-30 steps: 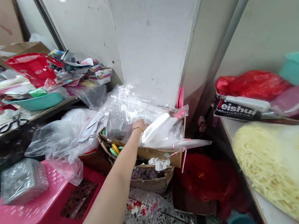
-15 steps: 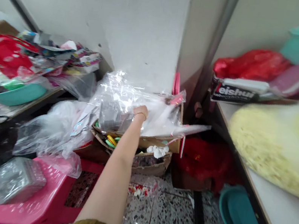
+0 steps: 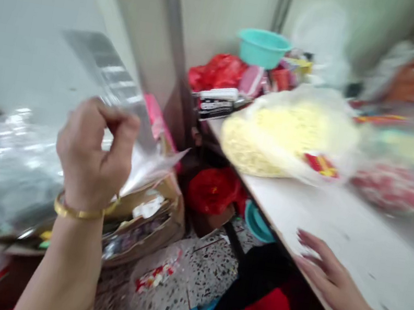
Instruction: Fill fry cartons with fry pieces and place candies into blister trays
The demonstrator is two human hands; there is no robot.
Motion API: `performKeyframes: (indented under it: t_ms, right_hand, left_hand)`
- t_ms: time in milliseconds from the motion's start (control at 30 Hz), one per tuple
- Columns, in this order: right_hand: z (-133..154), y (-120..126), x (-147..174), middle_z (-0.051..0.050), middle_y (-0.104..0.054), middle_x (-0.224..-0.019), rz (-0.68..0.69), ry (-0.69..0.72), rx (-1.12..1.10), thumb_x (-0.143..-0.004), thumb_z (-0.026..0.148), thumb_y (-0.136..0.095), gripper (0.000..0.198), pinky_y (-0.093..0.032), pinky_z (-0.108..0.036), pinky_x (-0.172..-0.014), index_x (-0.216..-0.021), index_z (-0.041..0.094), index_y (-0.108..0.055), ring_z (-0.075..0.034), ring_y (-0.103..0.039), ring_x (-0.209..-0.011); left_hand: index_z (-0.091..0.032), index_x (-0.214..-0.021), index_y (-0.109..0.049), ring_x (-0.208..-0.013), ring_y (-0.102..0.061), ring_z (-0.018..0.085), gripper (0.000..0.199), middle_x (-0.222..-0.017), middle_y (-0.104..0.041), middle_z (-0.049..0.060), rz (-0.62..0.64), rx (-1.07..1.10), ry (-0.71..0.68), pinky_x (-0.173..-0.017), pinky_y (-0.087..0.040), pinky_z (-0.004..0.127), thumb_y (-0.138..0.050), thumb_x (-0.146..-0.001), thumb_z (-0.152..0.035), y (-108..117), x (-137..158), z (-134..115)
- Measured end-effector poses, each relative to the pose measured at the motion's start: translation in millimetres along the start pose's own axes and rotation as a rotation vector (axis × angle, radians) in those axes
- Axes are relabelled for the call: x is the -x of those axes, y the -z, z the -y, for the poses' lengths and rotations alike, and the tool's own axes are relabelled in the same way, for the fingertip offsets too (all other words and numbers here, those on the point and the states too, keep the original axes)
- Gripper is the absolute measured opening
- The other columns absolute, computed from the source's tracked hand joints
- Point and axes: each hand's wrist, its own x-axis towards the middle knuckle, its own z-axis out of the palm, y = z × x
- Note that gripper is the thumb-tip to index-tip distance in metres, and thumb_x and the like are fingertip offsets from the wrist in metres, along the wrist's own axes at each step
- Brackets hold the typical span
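Observation:
My left hand (image 3: 96,152), with a gold bracelet at the wrist, is raised above the cardboard box (image 3: 179,198). Thumb and fingers are pinched on a clear plastic bag (image 3: 112,68), which stands up behind the hand and is blurred. Below and to the left lies a heap of clear plastic packaging (image 3: 11,159). My right hand (image 3: 330,273) is at the edge of the white table (image 3: 362,223), fingers stretched out and apart, with nothing in them.
A big bag of pale yellow pieces (image 3: 273,139) rests on the table, beside a bag of pink-and-white pieces (image 3: 393,183). A turquoise basin (image 3: 262,48) and red plastic bags (image 3: 221,72) are behind. Scraps (image 3: 157,276) lie on the speckled floor.
The view has swung right. My left hand has lifted off the plastic heap, bringing up the clear plastic bag. My right hand has come into view at the table.

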Motion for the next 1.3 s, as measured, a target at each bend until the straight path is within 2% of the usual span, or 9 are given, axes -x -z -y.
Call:
performKeyframes:
  t_ms: [100, 200, 367, 567, 767, 933, 1100, 1200, 1300]
  right_hand:
    - [27.6, -3.0, -16.3, -0.007, -0.017, -0.153, -0.087, 0.056, -0.030, -0.070, 0.056, -0.069, 0.104, -0.024, -0.050, -0.112, -0.148, 0.029, -0.005, -0.030, -0.021, -0.138]
    - [31.1, 7.0, -20.3, -0.011, -0.020, -0.152, -0.144, 0.076, -0.245, -0.061, 0.056, -0.076, 0.128, -0.021, -0.054, -0.111, -0.146, 0.026, 0.014, -0.032, -0.022, -0.138]
    - [-18.7, 42.5, 21.5, -0.012, -0.055, -0.127, -0.294, -0.059, -0.748, -0.070, 0.051, -0.072, 0.086, -0.044, -0.047, -0.095, -0.140, 0.021, -0.032, -0.034, -0.052, -0.115]
    - [-73.3, 87.5, 73.9, -0.009, -0.065, -0.111, -0.521, -0.314, -1.155, -0.069, 0.047, -0.072, 0.047, -0.048, -0.043, -0.088, -0.106, 0.019, -0.063, -0.029, -0.061, -0.098]
    - [-136.7, 130.5, 121.3, 0.001, -0.072, -0.080, -0.938, -0.662, -1.493, -0.061, 0.040, -0.077, 0.031, -0.054, -0.033, -0.073, -0.085, 0.023, -0.069, -0.022, -0.066, -0.075]
    - [-181.0, 177.1, 158.9, -0.004, -0.072, -0.088, -0.982, -0.707, -1.629, -0.072, 0.049, -0.068, 0.038, -0.057, -0.037, -0.069, -0.098, 0.022, -0.068, -0.024, -0.068, -0.074]
    - [-201.7, 194.9, 151.0, -0.008, -0.072, -0.097, -0.988, -0.715, -1.459, -0.075, 0.054, -0.061, 0.045, -0.056, -0.038, -0.073, -0.103, 0.019, -0.067, -0.030, -0.067, -0.090]
    - [-207.7, 193.7, 132.5, -0.007, -0.068, -0.109, -0.906, -0.729, -1.357, -0.075, 0.056, -0.061, 0.050, -0.054, -0.037, -0.082, -0.110, 0.020, -0.064, -0.030, -0.062, -0.103]
    - [-209.8, 191.8, 110.9, -0.002, -0.057, -0.129, -0.801, -0.695, -1.239, -0.076, 0.053, -0.063, 0.056, -0.050, -0.037, -0.089, -0.125, 0.028, -0.053, -0.027, -0.054, -0.116]
  left_hand:
    - [-0.027, -0.076, -0.054, -0.072, -0.051, 0.016, 0.008, -0.073, -0.052, -0.003, 0.347, 0.509, -0.063, -0.072, -0.042, 0.033, -0.056, -0.080, -0.034, -28.3, 36.8, -108.1]
    - [-0.021, -0.065, -0.048, -0.063, -0.045, 0.013, 0.024, -0.064, -0.048, -0.002, 0.806, 1.057, 0.064, -0.062, -0.039, 0.028, -0.056, -0.082, -0.035, -71.6, 83.8, -201.9]
    - [-0.016, -0.060, -0.036, -0.055, -0.031, 0.007, 0.043, -0.058, -0.036, -0.005, 1.255, 1.565, 0.487, -0.053, -0.028, 0.021, -0.069, -0.073, -0.041, -127.0, 144.5, -321.0]
    - [-0.016, -0.061, -0.036, -0.054, -0.030, 0.005, 0.044, -0.057, -0.035, -0.006, 1.502, 1.821, 0.797, -0.053, -0.026, 0.019, -0.072, -0.072, -0.038, -155.1, 193.7, -409.9]
    - [-0.015, -0.071, -0.048, -0.060, -0.045, 0.005, 0.035, -0.067, -0.046, -0.004, 1.586, 1.711, 0.774, -0.059, -0.038, 0.018, -0.074, -0.069, -0.038, -224.2, 204.6, -463.4]
    - [-0.016, -0.079, -0.047, -0.085, -0.065, 0.020, 0.041, -0.103, -0.060, 0.008, 1.745, 1.437, 0.737, -0.074, -0.052, 0.034, -0.077, -0.065, -0.040, -334.8, 179.3, -469.1]
    - [-0.014, -0.079, -0.047, -0.074, -0.066, 0.021, 0.033, -0.092, -0.063, 0.011, 1.605, 1.015, 0.572, -0.071, -0.052, 0.037, -0.066, -0.076, -0.041, -420.3, 152.4, -461.7]
    - [-0.013, -0.083, -0.052, -0.080, -0.063, 0.020, 0.026, -0.089, -0.062, 0.010, 1.463, 0.914, 0.516, -0.076, -0.050, 0.034, -0.067, -0.075, -0.033, -442.4, 137.2, -463.4]
    - [-0.014, -0.087, -0.056, -0.093, -0.057, 0.018, 0.022, -0.094, -0.061, 0.007, 1.321, 0.883, 0.423, -0.084, -0.044, 0.029, -0.069, -0.072, -0.026, -430.4, 140.2, -474.5]
